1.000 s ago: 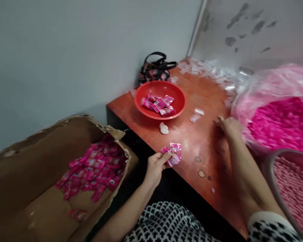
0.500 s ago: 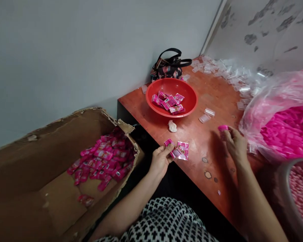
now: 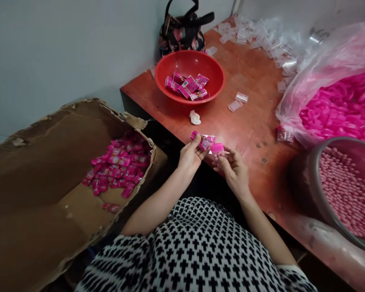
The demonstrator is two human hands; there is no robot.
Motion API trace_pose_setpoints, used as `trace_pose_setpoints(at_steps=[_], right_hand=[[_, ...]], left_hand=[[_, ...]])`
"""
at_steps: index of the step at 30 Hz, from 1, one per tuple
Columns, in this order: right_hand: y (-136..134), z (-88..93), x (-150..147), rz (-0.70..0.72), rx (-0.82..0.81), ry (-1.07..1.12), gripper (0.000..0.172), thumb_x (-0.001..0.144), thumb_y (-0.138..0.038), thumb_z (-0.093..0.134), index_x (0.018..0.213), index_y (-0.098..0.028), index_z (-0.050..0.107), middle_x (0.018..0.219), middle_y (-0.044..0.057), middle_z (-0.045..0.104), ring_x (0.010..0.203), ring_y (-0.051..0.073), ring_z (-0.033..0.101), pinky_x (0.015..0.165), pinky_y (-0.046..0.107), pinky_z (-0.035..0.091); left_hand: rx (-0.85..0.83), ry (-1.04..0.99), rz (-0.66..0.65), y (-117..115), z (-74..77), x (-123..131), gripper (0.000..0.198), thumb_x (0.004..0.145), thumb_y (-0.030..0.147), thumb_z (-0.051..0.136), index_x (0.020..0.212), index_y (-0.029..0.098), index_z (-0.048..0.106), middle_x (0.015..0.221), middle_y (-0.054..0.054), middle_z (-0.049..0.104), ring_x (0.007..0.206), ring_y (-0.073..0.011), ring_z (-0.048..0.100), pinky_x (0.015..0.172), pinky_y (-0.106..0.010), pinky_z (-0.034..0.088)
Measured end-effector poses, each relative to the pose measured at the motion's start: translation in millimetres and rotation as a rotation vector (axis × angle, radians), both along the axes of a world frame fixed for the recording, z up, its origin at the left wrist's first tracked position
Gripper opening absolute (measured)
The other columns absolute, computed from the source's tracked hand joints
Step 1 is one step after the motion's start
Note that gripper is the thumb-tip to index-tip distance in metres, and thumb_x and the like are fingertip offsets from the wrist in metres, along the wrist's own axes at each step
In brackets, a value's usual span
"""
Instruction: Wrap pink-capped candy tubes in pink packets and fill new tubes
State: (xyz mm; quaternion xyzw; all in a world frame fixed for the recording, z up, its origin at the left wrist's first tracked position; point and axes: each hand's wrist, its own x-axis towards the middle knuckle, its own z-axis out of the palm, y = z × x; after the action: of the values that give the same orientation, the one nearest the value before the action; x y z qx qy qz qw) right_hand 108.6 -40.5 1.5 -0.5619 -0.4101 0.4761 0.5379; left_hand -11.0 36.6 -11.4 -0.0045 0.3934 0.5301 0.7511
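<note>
My left hand [image 3: 190,156] pinches pink foil sachets [image 3: 202,140] between thumb and fingers, just off the table edge. Close beside it, my right hand [image 3: 235,172] grips a small pink-capped object [image 3: 217,149] in its fingertips. The object's lower part is hidden by my fingers. The two hands nearly touch. A red plastic bowl [image 3: 189,77] holding several pink sachets [image 3: 187,86] stands farther back on the orange-red tabletop [image 3: 255,121]. Two small clear tubes [image 3: 239,101] lie between the bowl and the plastic bag.
An open cardboard box [image 3: 63,178] on my left holds loose pink sachets [image 3: 115,166]. On my right are a plastic bag of bright pink pieces [image 3: 340,109] and a grey basin of pink pellets [image 3: 346,190]. Clear plastic pieces [image 3: 258,36] are heaped along the back. A black patterned handbag [image 3: 182,34] sits behind the bowl.
My view has tilted down, shifting the scene upward. My right hand has moved left towards my left hand with the pink-capped object. The sachets lying on the table are now lifted in my left hand.
</note>
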Motion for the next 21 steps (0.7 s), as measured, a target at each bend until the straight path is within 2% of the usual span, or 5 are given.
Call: trace_pose_setpoints(at_steps=[4,8,12,21], right_hand=[[-7.5,-11.5,1.5,-0.025,0.098,-0.115,0.037,0.085,-0.035,0.061,0.120,-0.028,0.052,0.097,0.001,0.066,0.076,0.013,0.067,0.063,0.028,0.062],[-10.3,-18.0,3.7,-0.066,0.124,-0.196,0.038,0.085,-0.035,0.060,0.121,-0.028,0.052,0.100,0.002,0.067,0.082,0.015,0.068,0.066,0.030,0.062],[-12.0,-15.1,5.6,-0.106,0.133,-0.133,0.035,0.085,-0.035,0.061,0.118,-0.026,0.053,0.095,0.002,0.067,0.078,0.014,0.068,0.062,0.028,0.062],[-9.8,-13.7,7.5,-0.133,0.128,-0.067,0.033,0.084,-0.037,0.063,0.113,-0.025,0.054,0.091,0.001,0.067,0.072,0.013,0.067,0.060,0.026,0.061]], left_hand=[[0.010,-0.005,-0.017,-6.2,2.5,8.8,0.016,0.074,0.022,0.074,0.079,0.012,0.063,0.069,-0.003,0.068,0.061,-0.0117,0.065,0.067,-0.025,0.055],[-0.010,0.002,-0.034,-9.2,6.9,15.3,0.015,0.074,0.023,0.074,0.078,0.012,0.063,0.070,-0.003,0.069,0.063,-0.0124,0.066,0.071,-0.027,0.056],[-0.026,0.013,-0.039,-8.8,8.5,17.4,0.016,0.074,0.023,0.075,0.078,0.012,0.064,0.070,-0.003,0.069,0.064,-0.0130,0.067,0.074,-0.029,0.056],[0.030,0.013,-0.096,-12.0,10.8,26.6,0.022,0.072,0.027,0.076,0.082,0.012,0.065,0.073,-0.004,0.070,0.065,-0.0132,0.067,0.068,-0.026,0.055]])
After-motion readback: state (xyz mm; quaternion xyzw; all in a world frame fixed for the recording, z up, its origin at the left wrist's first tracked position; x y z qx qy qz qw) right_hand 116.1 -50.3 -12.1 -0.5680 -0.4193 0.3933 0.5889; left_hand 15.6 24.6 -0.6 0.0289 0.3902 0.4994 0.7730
